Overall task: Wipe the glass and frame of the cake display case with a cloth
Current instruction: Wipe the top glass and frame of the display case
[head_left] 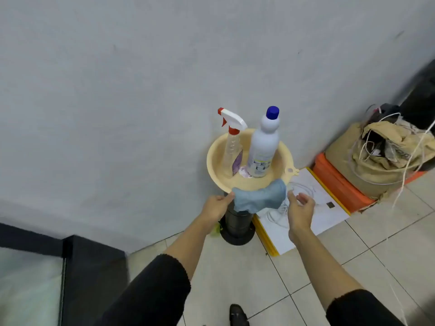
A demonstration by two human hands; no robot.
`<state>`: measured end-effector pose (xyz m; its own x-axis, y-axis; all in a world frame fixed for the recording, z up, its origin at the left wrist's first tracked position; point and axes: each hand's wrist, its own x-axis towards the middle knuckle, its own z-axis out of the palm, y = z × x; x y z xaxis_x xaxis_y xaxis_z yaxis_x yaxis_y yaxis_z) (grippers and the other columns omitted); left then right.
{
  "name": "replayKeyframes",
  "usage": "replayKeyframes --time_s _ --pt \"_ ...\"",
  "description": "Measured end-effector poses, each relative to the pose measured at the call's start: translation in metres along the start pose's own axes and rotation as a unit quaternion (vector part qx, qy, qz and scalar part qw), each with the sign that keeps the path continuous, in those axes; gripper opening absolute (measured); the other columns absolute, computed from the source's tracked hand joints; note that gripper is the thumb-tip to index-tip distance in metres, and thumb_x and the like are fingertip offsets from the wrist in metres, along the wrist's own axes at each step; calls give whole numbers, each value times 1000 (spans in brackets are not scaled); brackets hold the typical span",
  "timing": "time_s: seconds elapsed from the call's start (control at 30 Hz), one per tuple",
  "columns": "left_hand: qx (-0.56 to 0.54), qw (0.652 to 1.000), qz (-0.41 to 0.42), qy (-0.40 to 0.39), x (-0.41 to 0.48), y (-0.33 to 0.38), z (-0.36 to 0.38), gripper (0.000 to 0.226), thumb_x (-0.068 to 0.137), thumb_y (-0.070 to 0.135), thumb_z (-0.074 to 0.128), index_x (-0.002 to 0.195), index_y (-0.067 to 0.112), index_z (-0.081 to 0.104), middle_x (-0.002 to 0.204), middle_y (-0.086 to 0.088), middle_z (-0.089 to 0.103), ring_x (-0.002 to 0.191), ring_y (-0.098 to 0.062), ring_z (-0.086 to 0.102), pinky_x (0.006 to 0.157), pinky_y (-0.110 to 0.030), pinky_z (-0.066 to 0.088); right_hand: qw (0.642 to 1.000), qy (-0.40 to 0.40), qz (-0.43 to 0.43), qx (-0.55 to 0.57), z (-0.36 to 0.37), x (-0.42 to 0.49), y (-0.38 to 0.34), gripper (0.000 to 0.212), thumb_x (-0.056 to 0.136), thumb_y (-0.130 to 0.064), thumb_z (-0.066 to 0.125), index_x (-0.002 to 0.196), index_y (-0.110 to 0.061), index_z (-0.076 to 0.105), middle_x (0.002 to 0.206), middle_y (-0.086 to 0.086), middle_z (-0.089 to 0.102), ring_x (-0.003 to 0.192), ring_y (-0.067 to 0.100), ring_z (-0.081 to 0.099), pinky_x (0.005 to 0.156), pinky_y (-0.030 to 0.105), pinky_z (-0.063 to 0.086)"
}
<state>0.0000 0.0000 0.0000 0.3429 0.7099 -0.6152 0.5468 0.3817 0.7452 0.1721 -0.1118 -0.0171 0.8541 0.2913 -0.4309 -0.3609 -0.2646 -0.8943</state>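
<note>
A blue-grey cloth [259, 196] hangs over the near rim of a cream plastic basin [216, 170] that rests on a black cylindrical stand. My left hand [217, 205] touches the cloth's left end at the basin rim, thumb and fingers closing on it. My right hand [300, 208] hovers just right of the cloth, fingers spread and empty. In the basin stand a clear spray bottle [231, 147] with a white and red trigger and a white bottle [263, 147] with a blue cap. A glass panel and dark frame of the display case [70, 267] show at the lower left.
A grey wall rises behind the basin. To the right on the tiled floor lie a white board with yellow edge [313, 208], an orange crate [341, 182] and a brown sack [381, 156] with white cords. My shoe [237, 315] is near the bottom edge.
</note>
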Motion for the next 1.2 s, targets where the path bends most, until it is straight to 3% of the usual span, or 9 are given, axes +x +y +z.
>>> replayKeyframes --time_s 0.13,0.33,0.43,0.67,0.77,0.87,0.93,1.1,1.2 --pt "-118 993 -11 20 10 4 25 35 91 43 63 79 10 66 73 2 65 73 -11 61 62 -20 45 984 -166 58 -38 -4 19 -2 52 90 -37 65 135 -17 50 124 -8 52 118 13 45 105 38 35" --pt "-146 983 21 111 6 0 40 36 82 30 76 57 11 59 57 5 57 57 -10 53 54 -19 42 976 -197 -4 -91 -14 24 -4 21 88 -24 70 96 -5 69 86 2 68 82 17 61 61 17 49" --pt "-136 985 40 103 -7 1 34 25 80 24 78 62 12 65 61 3 64 60 -10 60 52 -17 45 974 -185 -63 -111 -18 22 -6 11 87 -23 71 86 -12 70 86 9 66 83 22 60 69 30 48" --pt "-190 961 134 149 -63 -4 -22 16 79 17 79 91 7 76 86 -10 77 81 -17 73 67 -19 54 935 -237 -213 -154 -5 -31 -31 6 89 -23 68 94 -25 69 91 -8 66 89 9 59 83 32 46" --pt "-203 937 159 234 -95 -12 -67 11 79 19 78 87 11 77 86 -1 77 86 -13 72 73 -19 51 914 -277 -267 -126 27 -63 -45 8 86 -18 72 93 -20 70 110 0 64 104 7 57 93 33 49" --pt "-229 898 180 331 -124 -25 -122 15 79 19 79 90 10 77 97 -1 75 96 -12 69 77 -14 49 859 -365 -338 -125 73 -103 -61 5 86 -19 71 91 -16 71 132 -14 50 116 -21 39 103 12 36" --pt "-250 866 199 386 -143 -35 -165 11 79 15 78 88 10 76 107 1 73 102 -8 67 77 -10 48 818 -433 -364 -106 110 -136 -70 9 87 -18 71 92 -11 72 136 -17 51 123 -17 40 104 6 33" --pt "-277 787 254 489 -200 -48 -277 6 80 5 75 79 11 75 109 -4 73 107 -7 67 94 -22 47 741 -564 -365 -10 197 -245 -98 14 82 -8 75 88 -20 75 89 -15 75 92 4 70 87 24 54" --pt "-252 743 290 548 -237 -38 -339 5 81 3 73 81 8 72 97 -3 75 96 -9 69 86 -20 49 722 -605 -333 46 246 -305 -115 13 80 -7 77 92 -3 76 87 6 76 79 10 70 75 25 57"
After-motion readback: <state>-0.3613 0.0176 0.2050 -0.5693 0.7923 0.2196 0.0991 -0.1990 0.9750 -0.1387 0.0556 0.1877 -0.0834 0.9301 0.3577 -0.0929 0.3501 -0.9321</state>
